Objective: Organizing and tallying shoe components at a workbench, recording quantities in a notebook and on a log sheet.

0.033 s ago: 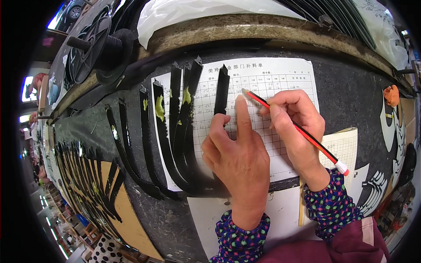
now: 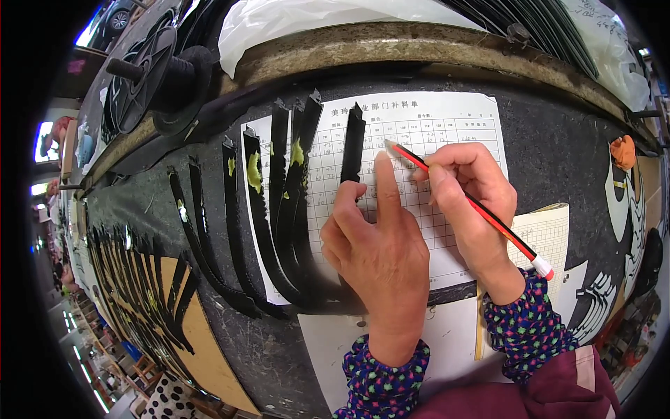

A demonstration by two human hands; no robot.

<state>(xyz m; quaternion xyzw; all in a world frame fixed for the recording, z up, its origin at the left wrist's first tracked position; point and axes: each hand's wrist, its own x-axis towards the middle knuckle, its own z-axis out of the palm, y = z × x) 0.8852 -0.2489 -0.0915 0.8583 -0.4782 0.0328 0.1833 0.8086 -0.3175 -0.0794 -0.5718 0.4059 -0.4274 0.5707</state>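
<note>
My right hand (image 2: 476, 192) pinches a red and black striped pencil (image 2: 493, 220) with a pinkish-red eraser end. The pencil's tip rests at a printed form (image 2: 447, 230), a white gridded sheet with handwritten entries. My left hand (image 2: 380, 255) lies palm down on the form, its index finger stretched out beside the tip. Its other fingers curl over a black strip (image 2: 354, 140), which runs beneath them; the thumb is hidden. Left of this hand, several more black strips (image 2: 255, 202), some with yellow-green patches, lie across the form's left side and the dark tabletop (image 2: 150, 202).
A tan board (image 2: 216, 356) at lower left carries many black strips. A black spool (image 2: 150, 77) stands at upper left, by a worn raised ledge (image 2: 335, 45). On the right are a gridded notebook (image 2: 548, 237), white cut pieces (image 2: 597, 307) and an orange item (image 2: 622, 151).
</note>
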